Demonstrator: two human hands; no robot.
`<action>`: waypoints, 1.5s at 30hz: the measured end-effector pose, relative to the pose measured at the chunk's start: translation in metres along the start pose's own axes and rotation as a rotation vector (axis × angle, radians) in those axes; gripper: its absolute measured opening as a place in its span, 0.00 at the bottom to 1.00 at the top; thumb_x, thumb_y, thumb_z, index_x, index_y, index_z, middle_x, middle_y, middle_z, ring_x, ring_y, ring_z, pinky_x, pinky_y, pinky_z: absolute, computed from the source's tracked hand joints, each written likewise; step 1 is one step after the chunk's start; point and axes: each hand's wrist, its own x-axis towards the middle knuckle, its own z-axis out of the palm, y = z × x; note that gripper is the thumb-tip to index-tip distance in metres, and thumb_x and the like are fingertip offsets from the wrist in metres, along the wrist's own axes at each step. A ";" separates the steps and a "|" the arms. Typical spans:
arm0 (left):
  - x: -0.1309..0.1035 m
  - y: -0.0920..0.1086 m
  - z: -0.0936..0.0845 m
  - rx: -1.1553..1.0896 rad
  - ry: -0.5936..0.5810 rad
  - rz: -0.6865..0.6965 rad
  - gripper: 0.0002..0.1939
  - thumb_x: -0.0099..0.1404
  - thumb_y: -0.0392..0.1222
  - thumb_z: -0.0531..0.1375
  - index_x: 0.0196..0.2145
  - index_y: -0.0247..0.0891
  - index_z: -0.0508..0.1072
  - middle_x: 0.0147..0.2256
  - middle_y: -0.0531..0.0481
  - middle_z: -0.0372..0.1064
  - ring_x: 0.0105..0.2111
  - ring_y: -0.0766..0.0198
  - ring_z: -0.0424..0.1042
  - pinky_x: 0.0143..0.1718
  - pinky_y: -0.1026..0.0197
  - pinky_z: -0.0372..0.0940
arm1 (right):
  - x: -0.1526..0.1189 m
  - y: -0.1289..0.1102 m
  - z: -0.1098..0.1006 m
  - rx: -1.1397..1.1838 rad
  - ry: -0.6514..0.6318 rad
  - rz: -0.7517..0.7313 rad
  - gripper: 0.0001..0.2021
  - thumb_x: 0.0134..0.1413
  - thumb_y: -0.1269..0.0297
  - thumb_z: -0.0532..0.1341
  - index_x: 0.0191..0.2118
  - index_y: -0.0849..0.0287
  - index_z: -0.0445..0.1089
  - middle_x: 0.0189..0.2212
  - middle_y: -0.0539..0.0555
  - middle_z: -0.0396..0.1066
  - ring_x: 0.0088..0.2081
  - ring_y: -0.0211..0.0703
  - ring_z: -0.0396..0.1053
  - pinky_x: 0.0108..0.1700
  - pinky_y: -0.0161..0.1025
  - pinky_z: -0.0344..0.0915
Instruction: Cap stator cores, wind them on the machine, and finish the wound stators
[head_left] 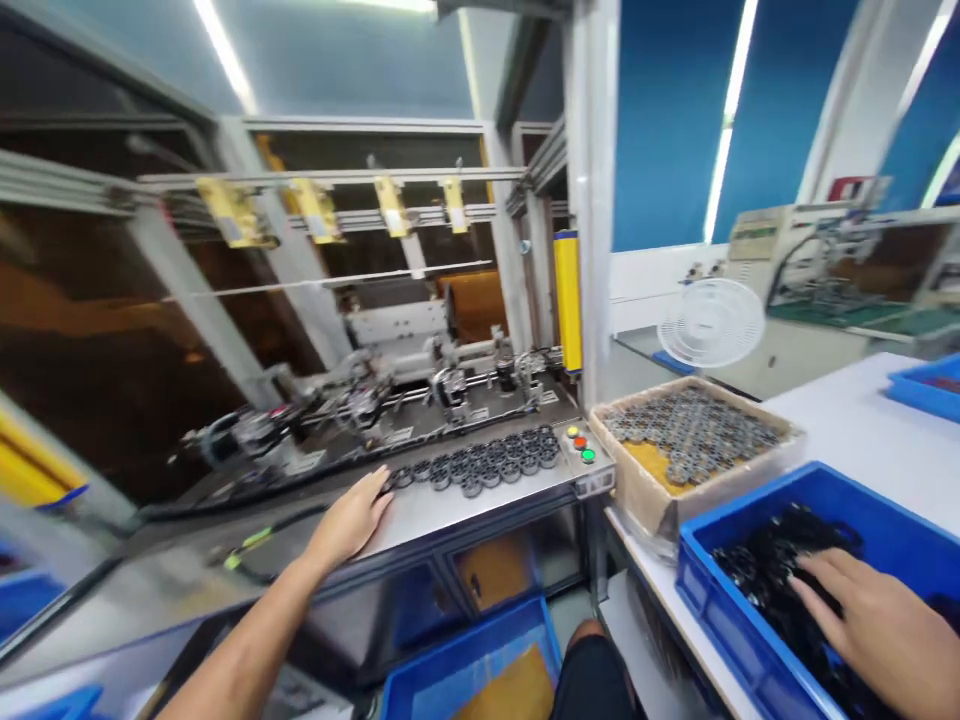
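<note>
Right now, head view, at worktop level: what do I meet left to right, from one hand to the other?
Left hand → black rings → three-button panel → open box of round grey parts → blue bin, with the right hand in it.

Black parts [769,545] partly hidden by right hand [874,615]

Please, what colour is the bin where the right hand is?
The bin at the right hand is blue; it shows best in the head view.
</note>
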 end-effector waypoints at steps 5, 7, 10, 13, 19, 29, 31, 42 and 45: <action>0.018 0.050 -0.012 -0.004 0.133 0.194 0.32 0.64 0.59 0.46 0.45 0.30 0.76 0.49 0.29 0.76 0.54 0.36 0.72 0.55 0.34 0.66 | 0.006 -0.029 -0.008 0.013 -0.439 0.199 0.14 0.60 0.70 0.53 0.40 0.66 0.76 0.39 0.67 0.73 0.41 0.64 0.74 0.46 0.59 0.68; 0.035 0.097 -0.016 -0.055 0.135 0.302 0.30 0.65 0.59 0.47 0.45 0.30 0.76 0.50 0.29 0.75 0.56 0.37 0.70 0.58 0.34 0.63 | 0.001 -0.034 -0.002 0.073 -0.486 0.230 0.14 0.54 0.75 0.57 0.42 0.66 0.77 0.42 0.67 0.74 0.45 0.63 0.74 0.49 0.55 0.69; 0.060 0.195 -0.012 -0.155 0.048 0.448 0.23 0.67 0.53 0.53 0.48 0.32 0.75 0.50 0.35 0.75 0.57 0.44 0.68 0.62 0.41 0.60 | -0.008 -0.039 0.009 0.147 -0.575 0.235 0.21 0.48 0.82 0.57 0.47 0.64 0.76 0.45 0.64 0.75 0.48 0.53 0.75 0.52 0.43 0.68; 0.078 0.304 0.002 -0.259 -0.118 0.550 0.17 0.69 0.47 0.57 0.49 0.36 0.74 0.52 0.40 0.73 0.55 0.52 0.69 0.61 0.47 0.62 | -0.011 -0.036 0.011 0.155 -0.642 0.235 0.21 0.45 0.84 0.57 0.44 0.63 0.77 0.44 0.62 0.76 0.48 0.51 0.75 0.52 0.40 0.67; 0.085 0.445 0.041 -0.382 -0.509 0.596 0.16 0.69 0.45 0.60 0.51 0.35 0.71 0.50 0.44 0.71 0.46 0.57 0.74 0.46 0.49 0.72 | -0.006 -0.020 -0.001 0.082 -0.725 0.310 0.14 0.43 0.78 0.62 0.39 0.61 0.75 0.38 0.61 0.78 0.43 0.56 0.76 0.43 0.42 0.67; 0.071 0.437 0.026 -0.714 -0.509 0.421 0.18 0.68 0.43 0.61 0.53 0.37 0.70 0.53 0.42 0.68 0.51 0.53 0.70 0.52 0.45 0.68 | -0.014 0.010 0.005 0.057 -0.699 0.207 0.15 0.42 0.79 0.60 0.34 0.57 0.77 0.37 0.57 0.79 0.40 0.52 0.77 0.42 0.42 0.71; 0.053 0.419 0.010 -0.856 -0.446 0.389 0.20 0.63 0.40 0.64 0.53 0.38 0.72 0.54 0.41 0.66 0.52 0.54 0.69 0.55 0.48 0.66 | -0.007 0.020 0.005 0.076 -0.594 0.165 0.13 0.50 0.74 0.58 0.37 0.57 0.79 0.38 0.60 0.80 0.42 0.54 0.78 0.45 0.46 0.74; -0.123 0.359 -0.031 -1.972 -0.832 -0.085 0.24 0.51 0.46 0.73 0.45 0.34 0.77 0.37 0.46 0.75 0.32 0.67 0.74 0.35 0.66 0.69 | 0.002 -0.131 -0.087 0.553 0.198 -0.375 0.03 0.60 0.74 0.61 0.36 0.60 0.68 0.29 0.55 0.69 0.30 0.39 0.71 0.31 0.32 0.71; -0.138 0.365 -0.035 -2.020 -0.882 -0.076 0.27 0.43 0.35 0.77 0.44 0.36 0.79 0.38 0.46 0.78 0.34 0.66 0.76 0.39 0.65 0.70 | -0.002 -0.146 -0.091 0.641 0.186 -0.440 0.05 0.59 0.78 0.59 0.39 0.63 0.68 0.28 0.55 0.69 0.30 0.41 0.69 0.30 0.36 0.69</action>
